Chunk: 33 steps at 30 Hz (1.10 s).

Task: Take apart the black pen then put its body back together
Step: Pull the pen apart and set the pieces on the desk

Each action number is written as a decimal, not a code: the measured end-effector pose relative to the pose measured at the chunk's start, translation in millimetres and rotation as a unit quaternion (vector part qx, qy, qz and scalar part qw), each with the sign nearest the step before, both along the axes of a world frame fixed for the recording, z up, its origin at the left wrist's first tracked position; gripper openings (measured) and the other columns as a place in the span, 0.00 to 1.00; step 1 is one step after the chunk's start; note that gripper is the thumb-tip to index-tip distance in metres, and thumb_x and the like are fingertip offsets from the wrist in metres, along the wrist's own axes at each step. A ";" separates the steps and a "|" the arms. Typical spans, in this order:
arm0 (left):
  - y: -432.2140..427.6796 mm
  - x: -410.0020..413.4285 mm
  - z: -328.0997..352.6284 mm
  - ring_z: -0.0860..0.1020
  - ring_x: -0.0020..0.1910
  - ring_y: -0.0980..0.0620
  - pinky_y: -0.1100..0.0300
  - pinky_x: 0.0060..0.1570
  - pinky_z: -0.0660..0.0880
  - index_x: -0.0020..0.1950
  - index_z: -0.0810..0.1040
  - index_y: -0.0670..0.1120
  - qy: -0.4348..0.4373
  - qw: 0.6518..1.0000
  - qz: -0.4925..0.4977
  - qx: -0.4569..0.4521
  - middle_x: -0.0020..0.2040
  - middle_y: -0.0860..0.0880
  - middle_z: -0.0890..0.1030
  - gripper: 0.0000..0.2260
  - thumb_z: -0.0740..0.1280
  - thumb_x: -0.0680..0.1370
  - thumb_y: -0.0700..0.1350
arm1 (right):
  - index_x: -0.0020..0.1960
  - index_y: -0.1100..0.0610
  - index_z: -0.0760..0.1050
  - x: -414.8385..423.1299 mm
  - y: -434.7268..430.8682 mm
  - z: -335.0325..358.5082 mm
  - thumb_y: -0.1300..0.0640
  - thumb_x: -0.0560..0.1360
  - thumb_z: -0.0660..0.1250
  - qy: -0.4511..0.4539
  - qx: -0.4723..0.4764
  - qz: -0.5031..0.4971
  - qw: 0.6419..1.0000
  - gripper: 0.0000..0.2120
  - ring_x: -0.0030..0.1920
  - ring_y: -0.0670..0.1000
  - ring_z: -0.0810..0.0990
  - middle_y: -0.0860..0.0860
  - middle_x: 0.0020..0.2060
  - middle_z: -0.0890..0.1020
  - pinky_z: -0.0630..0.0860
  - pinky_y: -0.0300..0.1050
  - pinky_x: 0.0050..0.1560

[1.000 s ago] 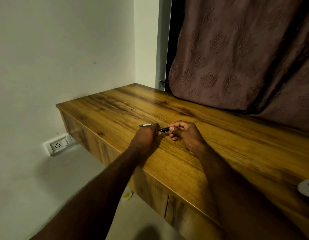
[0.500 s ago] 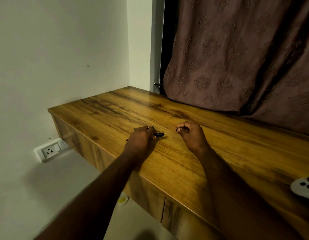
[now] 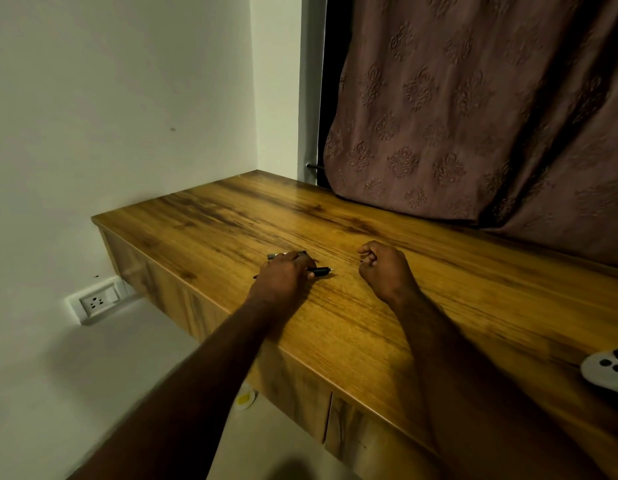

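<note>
Curtain (image 3: 473,116): hangs far right, hem touching the desk (image 3: 369,341).
Left hand (image 3: 283,277): fingers curled over the black pen (image 3: 319,271), hiding its middle.
Right hand (image 3: 383,268): fingers curled; contents cannot be told.
Controller (image 3: 609,374): white, near right edge.
Black pen: on the desk, tip pointing right.

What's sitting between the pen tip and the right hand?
Nothing: the head view shows only bare wooden desktop between the tip of the black pen and the right hand.
</note>
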<state>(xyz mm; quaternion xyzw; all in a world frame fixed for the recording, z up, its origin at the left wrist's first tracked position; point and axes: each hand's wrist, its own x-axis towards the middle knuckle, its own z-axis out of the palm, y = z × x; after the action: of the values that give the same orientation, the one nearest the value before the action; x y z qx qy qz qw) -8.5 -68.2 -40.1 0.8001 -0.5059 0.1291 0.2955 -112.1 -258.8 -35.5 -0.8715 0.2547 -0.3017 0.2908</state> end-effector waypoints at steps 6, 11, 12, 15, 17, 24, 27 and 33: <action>1.9 -2.8 5.1 0.74 0.55 0.44 0.47 0.53 0.73 0.59 0.77 0.46 0.004 1.000 -0.002 0.018 0.58 0.43 0.79 0.11 0.62 0.79 0.47 | 0.56 0.56 0.77 0.1 -1.6 -2.3 0.63 0.69 0.70 -0.001 0.038 -0.001 0.999 0.16 0.37 0.48 0.76 0.48 0.36 0.78 0.74 0.43 0.42; 1.9 -3.4 5.5 0.75 0.54 0.45 0.47 0.53 0.73 0.59 0.77 0.46 0.003 1.000 0.001 0.023 0.58 0.43 0.78 0.12 0.61 0.79 0.49 | 0.48 0.55 0.78 -9.3 0.7 6.6 0.58 0.72 0.70 -0.133 0.102 -0.057 0.984 0.05 0.35 0.47 0.75 0.48 0.34 0.78 0.72 0.41 0.37; 2.0 -3.4 5.7 0.75 0.54 0.45 0.48 0.53 0.73 0.59 0.77 0.46 0.002 1.000 0.000 0.021 0.58 0.43 0.79 0.12 0.61 0.80 0.49 | 0.43 0.56 0.77 -12.6 1.5 8.4 0.57 0.74 0.69 -0.176 0.114 -0.078 0.975 0.03 0.33 0.48 0.74 0.49 0.32 0.78 0.70 0.41 0.35; 1.6 -4.6 6.6 0.76 0.52 0.46 0.48 0.52 0.73 0.57 0.77 0.45 -0.003 1.000 -0.006 0.006 0.57 0.43 0.79 0.12 0.61 0.79 0.49 | 0.35 0.57 0.75 -18.8 14.4 12.9 0.52 0.76 0.67 -0.187 0.229 -0.029 0.955 0.14 0.25 0.48 0.71 0.53 0.28 0.77 0.68 0.40 0.25; 2.1 -5.9 7.3 0.76 0.51 0.45 0.48 0.52 0.73 0.57 0.77 0.45 -0.009 1.000 -0.010 -0.006 0.55 0.44 0.80 0.11 0.62 0.79 0.48 | 0.36 0.60 0.75 -18.3 28.0 14.9 0.55 0.77 0.67 -0.163 0.293 0.046 0.941 0.13 0.22 0.47 0.71 0.54 0.27 0.78 0.67 0.38 0.21; 3.5 -11.5 11.4 0.76 0.48 0.45 0.50 0.49 0.72 0.57 0.76 0.46 -0.030 0.999 -0.012 -0.004 0.51 0.45 0.80 0.14 0.60 0.77 0.52 | 0.50 0.68 0.76 -15.5 41.5 17.8 0.66 0.75 0.67 -0.083 0.302 0.139 0.939 0.06 0.26 0.54 0.72 0.61 0.31 0.77 0.70 0.43 0.25; 2.9 -10.3 11.1 0.76 0.48 0.45 0.49 0.49 0.73 0.57 0.76 0.47 -0.039 0.999 -0.016 -0.007 0.51 0.46 0.80 0.11 0.63 0.77 0.50 | 0.46 0.65 0.77 -14.6 41.9 16.2 0.66 0.75 0.67 -0.083 0.296 0.159 0.938 0.02 0.26 0.53 0.73 0.60 0.32 0.78 0.71 0.42 0.25; 3.6 -11.7 12.7 0.78 0.47 0.46 0.52 0.48 0.73 0.57 0.77 0.48 -0.038 0.999 -0.029 -0.018 0.49 0.47 0.81 0.16 0.57 0.76 0.53 | 0.43 0.62 0.77 -14.4 40.5 15.6 0.68 0.75 0.66 -0.091 0.305 0.176 0.931 0.04 0.25 0.48 0.74 0.57 0.32 0.79 0.73 0.40 0.24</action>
<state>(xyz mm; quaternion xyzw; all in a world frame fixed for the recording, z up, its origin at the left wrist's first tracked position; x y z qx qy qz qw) -20.2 -64.6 -27.5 0.7743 -0.5374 0.1596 0.2936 -126.5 -218.2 -19.9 -0.7404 0.1494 -0.2312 0.6133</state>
